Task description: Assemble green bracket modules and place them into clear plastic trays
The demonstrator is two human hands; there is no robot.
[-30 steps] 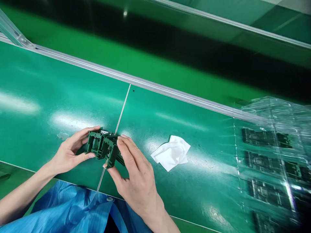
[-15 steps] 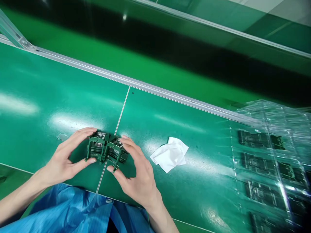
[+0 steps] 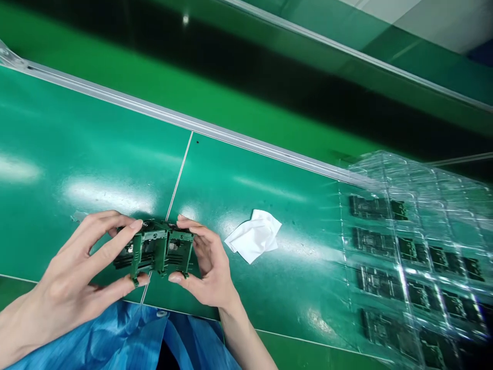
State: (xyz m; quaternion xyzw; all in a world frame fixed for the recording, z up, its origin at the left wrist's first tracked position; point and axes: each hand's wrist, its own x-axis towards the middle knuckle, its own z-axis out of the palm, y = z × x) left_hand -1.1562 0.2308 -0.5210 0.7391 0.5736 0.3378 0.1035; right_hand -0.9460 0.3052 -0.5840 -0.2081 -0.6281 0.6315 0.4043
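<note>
Two dark green plastic frames with black and metal inner parts sit side by side between my hands, near the front of the bench. My left hand (image 3: 92, 262) grips the left green frame (image 3: 148, 237), index finger on its top edge and thumb under its lower corner. Around the right green frame (image 3: 180, 237) my right hand (image 3: 206, 262) is closed, thumb at the lower edge and fingers along the far side. The two frames touch at the middle; whether they are joined I cannot tell.
A crumpled white cloth (image 3: 254, 236) lies on the green bench right of my hands. Farther right stand clear plastic trays (image 3: 346, 246) with several dark green parts in their pockets. A metal rail (image 3: 215, 134) runs along the bench's far edge.
The two frames have turned so their open fronts face me more squarely. My left index finger has moved onto the top edge. The whole view has shifted slightly.
</note>
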